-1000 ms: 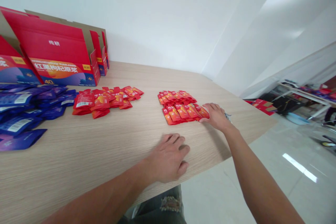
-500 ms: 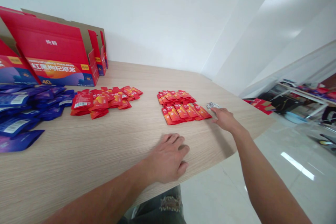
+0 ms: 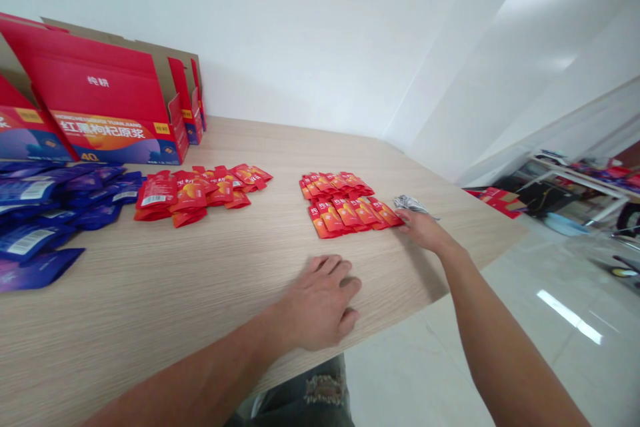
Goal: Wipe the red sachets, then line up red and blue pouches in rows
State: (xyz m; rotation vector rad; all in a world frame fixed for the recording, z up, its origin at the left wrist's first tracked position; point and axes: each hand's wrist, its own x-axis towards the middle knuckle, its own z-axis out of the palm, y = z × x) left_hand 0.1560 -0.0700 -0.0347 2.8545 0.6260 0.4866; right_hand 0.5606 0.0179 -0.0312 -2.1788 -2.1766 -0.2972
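My left hand (image 3: 324, 303) lies palm down on the wooden table (image 3: 210, 300), fingers loosely spread, with nothing in it. Further right, my right hand (image 3: 424, 229) is at the end of the front row of red sachets (image 3: 345, 215). Its thumb and fingertips close on the edge of the last red sachet (image 3: 385, 213); the fingertips are partly hidden. Behind that hand lies a crumpled silvery wrapper (image 3: 409, 203), partly covered by it. A second row of overlapping red sachets (image 3: 335, 183) lies just behind the front one.
A loose heap of red sachets (image 3: 200, 193) lies left of the rows. Blue sachets (image 3: 60, 207) are piled at the far left. Red cartons (image 3: 110, 93) stand open behind them against the wall. The table's right edge drops to a tiled floor (image 3: 525, 320).
My right hand has shifted slightly left and down, from beside the silvery wrapper onto the last red sachet's edge. More of the wrapper shows now. My left hand stays put.
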